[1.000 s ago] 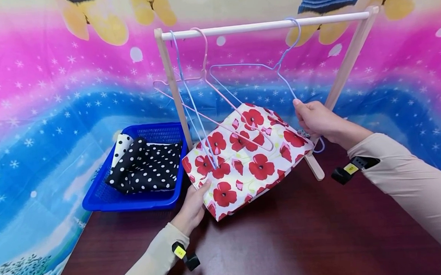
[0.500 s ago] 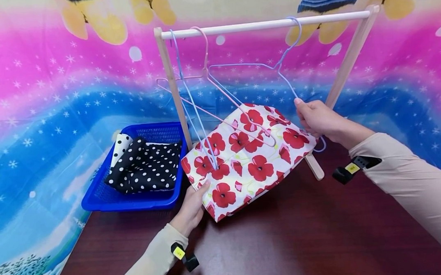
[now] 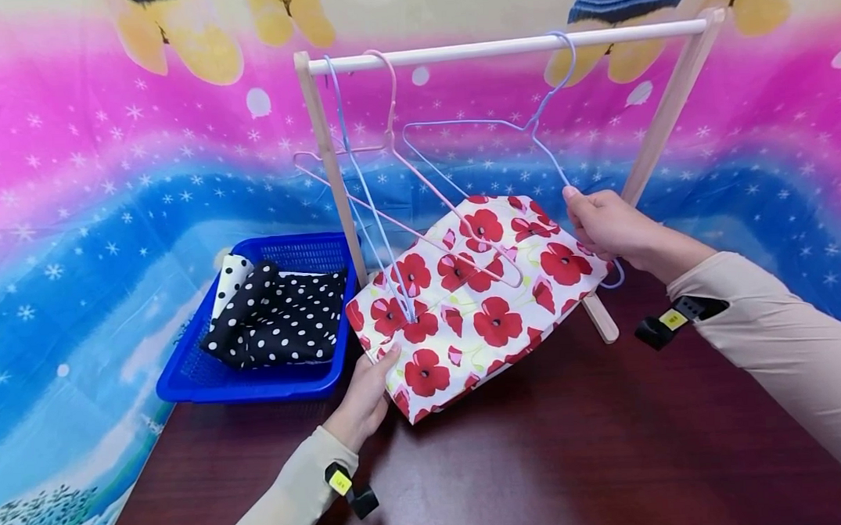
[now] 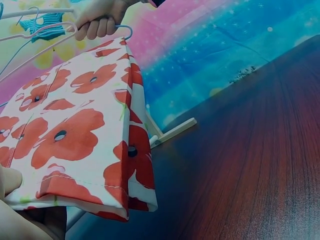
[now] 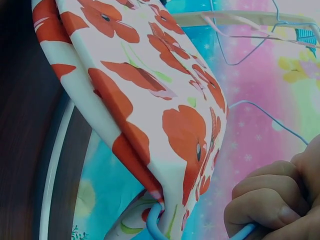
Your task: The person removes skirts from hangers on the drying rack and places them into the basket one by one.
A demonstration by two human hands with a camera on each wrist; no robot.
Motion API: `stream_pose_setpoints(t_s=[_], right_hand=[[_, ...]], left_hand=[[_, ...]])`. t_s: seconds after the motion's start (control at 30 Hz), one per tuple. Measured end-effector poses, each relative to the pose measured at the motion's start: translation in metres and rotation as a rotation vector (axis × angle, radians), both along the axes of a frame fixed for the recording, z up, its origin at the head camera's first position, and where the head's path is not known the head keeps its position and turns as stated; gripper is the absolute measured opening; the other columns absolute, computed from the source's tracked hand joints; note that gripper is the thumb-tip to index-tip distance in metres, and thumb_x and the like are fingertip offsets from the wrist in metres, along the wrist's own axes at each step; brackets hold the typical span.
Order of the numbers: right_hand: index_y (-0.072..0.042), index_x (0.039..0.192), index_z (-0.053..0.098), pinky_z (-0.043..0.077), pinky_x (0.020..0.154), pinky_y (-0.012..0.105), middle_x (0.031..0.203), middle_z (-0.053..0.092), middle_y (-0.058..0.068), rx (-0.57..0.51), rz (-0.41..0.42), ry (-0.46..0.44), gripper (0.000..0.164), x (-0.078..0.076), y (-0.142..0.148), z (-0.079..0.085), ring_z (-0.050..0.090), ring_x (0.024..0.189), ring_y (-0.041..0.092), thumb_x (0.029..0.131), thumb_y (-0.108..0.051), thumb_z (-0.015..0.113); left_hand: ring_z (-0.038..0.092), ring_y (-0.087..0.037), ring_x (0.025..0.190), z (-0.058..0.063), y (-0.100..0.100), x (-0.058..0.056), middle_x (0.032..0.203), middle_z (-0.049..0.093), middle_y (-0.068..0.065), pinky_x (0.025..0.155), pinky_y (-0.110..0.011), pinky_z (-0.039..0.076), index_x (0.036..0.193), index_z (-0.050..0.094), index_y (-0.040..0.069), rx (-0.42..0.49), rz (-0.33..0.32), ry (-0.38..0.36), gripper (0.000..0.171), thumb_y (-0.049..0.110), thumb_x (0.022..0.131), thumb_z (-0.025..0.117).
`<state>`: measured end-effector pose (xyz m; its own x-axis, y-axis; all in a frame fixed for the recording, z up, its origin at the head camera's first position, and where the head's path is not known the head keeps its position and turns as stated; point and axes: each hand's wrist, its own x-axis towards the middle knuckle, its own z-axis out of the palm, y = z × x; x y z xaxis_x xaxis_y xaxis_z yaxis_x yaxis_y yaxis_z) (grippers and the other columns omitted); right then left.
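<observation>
My left hand (image 3: 361,398) pinches the near left corner of a folded white cloth with red flowers (image 3: 497,320), thumb on top and fingers beneath. Gripped in my right hand (image 3: 612,227) is the right arm of a blue wire hanger (image 3: 550,157) hooked on the rod. The cloth covers this hanger's lower part. Below my right hand, the hanger's curved blue end (image 5: 154,225) shows at the cloth's folded edge in the right wrist view. The left wrist view shows the stitched hem and layered side of the cloth (image 4: 75,135).
A pink hanger (image 3: 390,107) and another blue hanger (image 3: 357,167) hang at the left of the wooden rack's rod (image 3: 454,53), overlapping the cloth in the head view. At left, a blue basket (image 3: 250,391) holds black-and-white dotted cloth (image 3: 282,319). The dark table (image 3: 542,461) lies beneath.
The cloth's right end has shifted slightly to the right, toward the blue hanger's end. The pink hanger sways a little. Both hands keep their holds.
</observation>
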<state>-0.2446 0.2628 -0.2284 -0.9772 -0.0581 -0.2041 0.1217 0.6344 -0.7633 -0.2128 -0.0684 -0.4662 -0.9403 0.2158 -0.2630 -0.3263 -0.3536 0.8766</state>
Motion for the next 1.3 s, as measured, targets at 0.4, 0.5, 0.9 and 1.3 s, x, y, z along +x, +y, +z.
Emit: stream_pose_setpoints(t_s=[0.4, 0.5, 0.9, 1.3], right_hand=[[-0.014, 0.072, 0.034, 0.026, 0.043, 0.025, 0.053, 0.031, -0.005, 0.004, -0.011, 0.001, 0.059, -0.001, 0.002, -0.001, 0.029, 0.043, 0.011, 0.104, -0.063, 0.027], [-0.014, 0.072, 0.033, 0.025, 0.042, 0.027, 0.053, 0.031, -0.005, -0.01, -0.012, -0.002, 0.058, -0.002, 0.003, -0.002, 0.029, 0.043, 0.011, 0.104, -0.062, 0.027], [-0.016, 0.067, 0.032, 0.023, 0.043, 0.026, 0.05, 0.027, -0.007, -0.065, -0.014, 0.01, 0.059, -0.002, 0.003, -0.006, 0.024, 0.044, 0.008, 0.105, -0.059, 0.023], [-0.015, 0.068, 0.032, 0.024, 0.042, 0.026, 0.051, 0.028, -0.007, -0.055, -0.01, 0.011, 0.059, -0.005, -0.002, -0.007, 0.025, 0.045, 0.008, 0.105, -0.061, 0.022]], left_hand=[[0.069, -0.006, 0.098, -0.002, -0.003, 0.0, 0.11, 0.072, 0.006, 0.087, -0.022, 0.056, 0.143, 0.047, 0.006, -0.006, -0.002, -0.016, 0.043, 0.026, 0.105, 0.054], [0.069, -0.006, 0.097, -0.003, -0.004, 0.001, 0.11, 0.072, 0.006, 0.087, -0.022, 0.056, 0.143, 0.047, 0.006, -0.008, 0.003, -0.025, 0.043, 0.026, 0.105, 0.055], [0.073, -0.01, 0.084, -0.005, -0.012, 0.007, 0.101, 0.076, -0.002, 0.075, -0.025, 0.061, 0.14, 0.049, 0.001, -0.083, 0.006, -0.107, 0.046, 0.028, 0.103, 0.057], [0.073, -0.011, 0.094, -0.001, -0.015, 0.006, 0.115, 0.074, -0.007, 0.083, -0.028, 0.061, 0.145, 0.045, 0.002, -0.089, -0.053, -0.102, 0.051, 0.029, 0.103, 0.058]])
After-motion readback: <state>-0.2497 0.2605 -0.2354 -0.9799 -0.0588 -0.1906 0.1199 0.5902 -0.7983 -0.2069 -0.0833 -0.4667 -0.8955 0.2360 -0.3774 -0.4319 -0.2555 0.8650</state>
